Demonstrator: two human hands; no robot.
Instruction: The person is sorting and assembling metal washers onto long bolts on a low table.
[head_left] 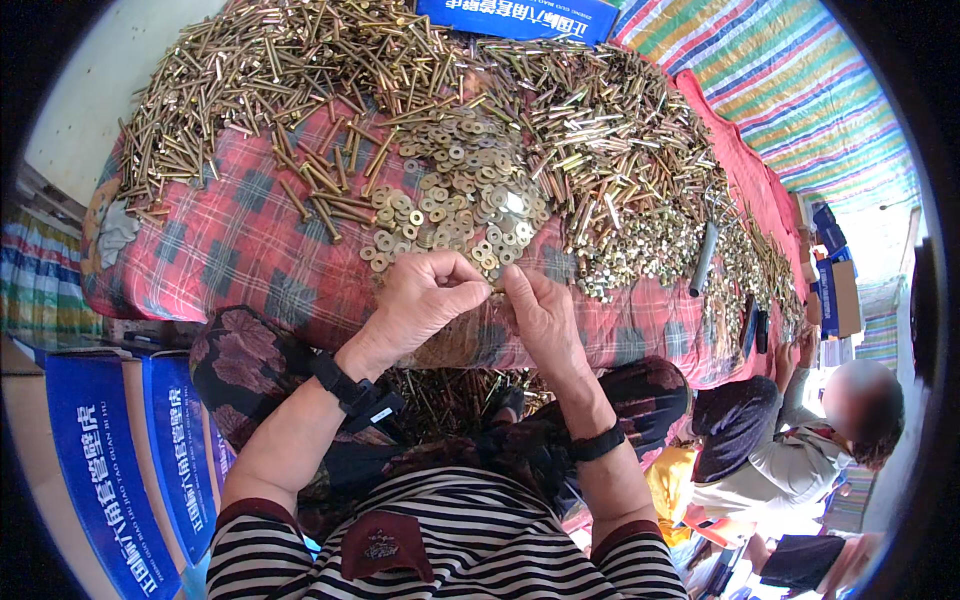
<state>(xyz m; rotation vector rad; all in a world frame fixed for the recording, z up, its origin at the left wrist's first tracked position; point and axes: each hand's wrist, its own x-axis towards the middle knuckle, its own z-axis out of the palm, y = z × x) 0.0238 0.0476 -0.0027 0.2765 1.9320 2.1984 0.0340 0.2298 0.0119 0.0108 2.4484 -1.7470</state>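
Our left hand [418,302] and right hand [546,322] pinch nearly closed, contents unclear to us; flat washers [462,202] spread toward eleven o'clock.

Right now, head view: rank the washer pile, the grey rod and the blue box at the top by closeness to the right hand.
From the right hand:
1. Washer pile: just beyond the fingertips, toward the left.
2. Grey rod: off to the right, by the nuts.
3. Blue box: farthest, beyond the bolts.
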